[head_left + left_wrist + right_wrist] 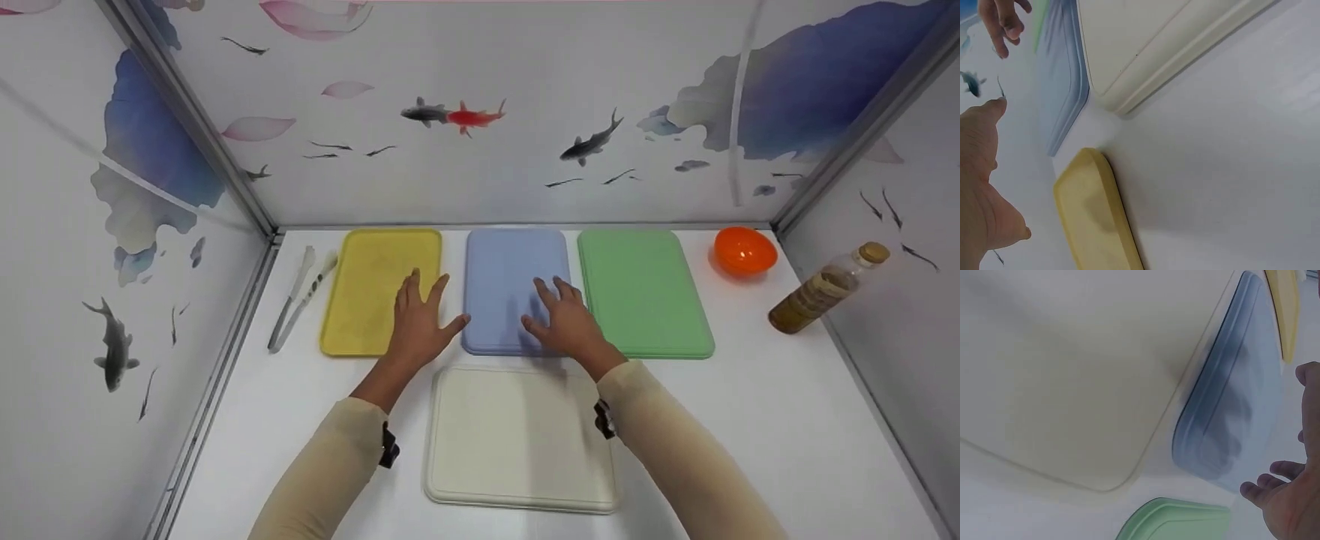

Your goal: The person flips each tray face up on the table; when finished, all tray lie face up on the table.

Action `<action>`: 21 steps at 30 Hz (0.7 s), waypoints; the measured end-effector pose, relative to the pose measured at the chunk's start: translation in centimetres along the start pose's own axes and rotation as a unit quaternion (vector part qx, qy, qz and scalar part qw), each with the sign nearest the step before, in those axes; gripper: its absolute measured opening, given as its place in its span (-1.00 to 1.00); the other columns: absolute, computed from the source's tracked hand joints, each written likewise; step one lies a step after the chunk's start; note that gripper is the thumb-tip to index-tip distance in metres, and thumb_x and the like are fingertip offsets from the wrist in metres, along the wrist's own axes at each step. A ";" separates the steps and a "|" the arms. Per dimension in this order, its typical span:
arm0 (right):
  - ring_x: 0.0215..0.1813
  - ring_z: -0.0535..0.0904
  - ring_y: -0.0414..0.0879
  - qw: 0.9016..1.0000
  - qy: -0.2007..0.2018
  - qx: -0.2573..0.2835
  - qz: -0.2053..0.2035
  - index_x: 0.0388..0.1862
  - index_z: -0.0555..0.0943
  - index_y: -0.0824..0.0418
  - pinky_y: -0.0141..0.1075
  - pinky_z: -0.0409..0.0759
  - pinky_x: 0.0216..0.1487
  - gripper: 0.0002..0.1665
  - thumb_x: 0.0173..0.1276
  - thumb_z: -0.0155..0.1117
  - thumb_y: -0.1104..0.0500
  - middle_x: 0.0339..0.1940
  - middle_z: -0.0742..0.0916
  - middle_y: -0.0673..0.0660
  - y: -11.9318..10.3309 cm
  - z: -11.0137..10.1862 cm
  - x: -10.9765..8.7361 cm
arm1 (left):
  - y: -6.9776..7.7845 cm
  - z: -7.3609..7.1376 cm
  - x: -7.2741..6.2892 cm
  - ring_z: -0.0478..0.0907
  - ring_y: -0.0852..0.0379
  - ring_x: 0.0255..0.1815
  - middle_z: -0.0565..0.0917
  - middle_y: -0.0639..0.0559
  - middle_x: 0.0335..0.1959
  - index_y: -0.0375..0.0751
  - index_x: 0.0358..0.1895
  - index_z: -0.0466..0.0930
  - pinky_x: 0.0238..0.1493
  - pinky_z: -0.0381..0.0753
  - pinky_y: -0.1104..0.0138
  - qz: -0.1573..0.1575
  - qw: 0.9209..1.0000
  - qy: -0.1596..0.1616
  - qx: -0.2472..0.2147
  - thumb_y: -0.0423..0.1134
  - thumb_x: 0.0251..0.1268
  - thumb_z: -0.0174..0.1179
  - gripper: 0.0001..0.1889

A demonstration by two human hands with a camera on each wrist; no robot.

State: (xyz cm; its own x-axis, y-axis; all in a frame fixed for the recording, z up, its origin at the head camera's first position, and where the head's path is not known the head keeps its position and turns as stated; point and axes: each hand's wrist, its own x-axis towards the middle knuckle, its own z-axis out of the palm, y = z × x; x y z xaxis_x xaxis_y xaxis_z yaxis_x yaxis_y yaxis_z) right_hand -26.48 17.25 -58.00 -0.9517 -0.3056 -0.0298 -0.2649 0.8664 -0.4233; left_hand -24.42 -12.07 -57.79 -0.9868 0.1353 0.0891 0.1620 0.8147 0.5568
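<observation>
My left hand [420,326] hovers over the right side of the yellow tray [358,300], fingers spread and holding nothing. Over the lower right of the blue tray [504,300], my right hand [568,322] is held with its fingers apart, also without anything in it. A shadow of the hand falls on the blue surface in the right wrist view. The green tray [645,292] lies just right of that hand. Nearer to me, between my forearms, a cream tray [517,442] lies flat; its right edge is partly hidden by the right sleeve.
Metal tongs [300,304] lie left of the yellow tray. An orange bowl [745,251] sits at the back right, with a capped bottle of amber liquid [817,296] in front of it by the right wall. Printed panels [480,172] enclose the white table [765,420] on three sides.
</observation>
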 end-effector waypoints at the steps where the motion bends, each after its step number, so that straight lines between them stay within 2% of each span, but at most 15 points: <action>1: 0.74 0.20 0.54 1.000 0.001 0.005 0.003 0.83 0.16 0.23 0.34 0.55 0.48 -0.01 0.67 0.25 -0.19 0.76 0.25 0.55 0.3 0.1 -0.2 | 0.2 0.2 -0.1 -0.12 -0.48 0.84 -0.11 -0.48 0.82 -0.05 0.79 0.20 0.78 0.02 -0.31 -0.003 1.000 -0.004 -0.001 0.26 0.54 0.34 -0.07; 10: 0.69 0.24 0.61 0.998 -0.002 0.049 0.042 0.82 0.12 0.35 0.36 0.43 0.59 0.04 0.65 0.29 -0.15 0.72 0.27 0.63 2.4 0.8 -1.6 | 1.6 2.3 0.0 -0.04 -0.39 0.85 -0.08 -0.43 0.84 -0.06 0.79 0.18 0.67 0.35 -0.22 -0.016 0.998 -0.053 -0.041 0.24 0.58 0.32 -0.09; 13: 0.69 0.26 0.61 0.997 -0.002 0.061 0.047 0.81 0.11 0.39 0.35 0.41 0.60 0.06 0.64 0.30 -0.15 0.70 0.30 0.64 2.9 1.3 -1.9 | 1.8 3.1 0.0 -0.02 -0.37 0.84 -0.05 -0.42 0.83 -0.05 0.79 0.17 0.65 0.38 -0.23 -0.020 0.996 -0.070 -0.058 0.25 0.58 0.31 -0.09; 15: 0.67 0.28 0.61 0.997 -0.002 0.064 0.050 0.80 0.10 0.42 0.35 0.41 0.61 0.07 0.64 0.30 -0.15 0.68 0.32 0.65 3.1 1.5 -2.0 | 1.3 4.1 0.2 0.02 -0.39 0.83 0.01 -0.44 0.81 -0.04 0.78 0.18 0.63 0.39 -0.26 -0.014 0.995 -0.068 -0.069 0.30 0.57 0.28 -0.08; 17: 0.65 0.30 0.61 0.997 0.001 0.065 0.051 0.80 0.10 0.44 0.34 0.42 0.60 0.06 0.64 0.29 -0.13 0.67 0.35 0.65 3.3 1.7 -2.2 | 1.2 4.6 0.3 0.04 -0.42 0.81 0.05 -0.46 0.80 -0.06 0.78 0.18 0.64 0.36 -0.30 -0.017 0.993 -0.073 -0.088 0.35 0.54 0.28 -0.05; 19: 0.65 0.32 0.60 0.996 0.002 0.067 0.057 0.79 0.11 0.44 0.33 0.42 0.60 0.06 0.64 0.29 -0.13 0.66 0.38 0.63 3.5 1.8 -2.3 | 0.5 5.8 0.6 0.12 -0.44 0.77 0.15 -0.48 0.75 -0.09 0.76 0.20 0.61 0.38 -0.30 -0.016 0.992 -0.068 -0.101 0.41 0.52 0.25 -0.02; 21: 0.64 0.33 0.58 0.996 0.003 0.068 0.060 0.79 0.11 0.43 0.31 0.43 0.60 0.05 0.64 0.29 -0.13 0.65 0.41 0.61 3.7 1.8 -2.5 | 0.5 6.0 0.7 0.18 -0.45 0.74 0.22 -0.48 0.72 -0.14 0.75 0.21 0.62 0.37 -0.30 -0.024 0.990 -0.071 -0.121 0.42 0.52 0.24 -0.01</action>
State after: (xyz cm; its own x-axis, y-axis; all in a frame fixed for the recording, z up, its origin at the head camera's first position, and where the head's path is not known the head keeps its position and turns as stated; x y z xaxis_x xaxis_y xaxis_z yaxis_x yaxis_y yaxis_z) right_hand -24.82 20.44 -61.15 -0.9763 -0.2001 -0.0825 -0.1257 0.8345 -0.5365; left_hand -24.96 -8.14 -62.44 -0.9804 0.1906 -0.0496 0.0919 0.6655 0.7407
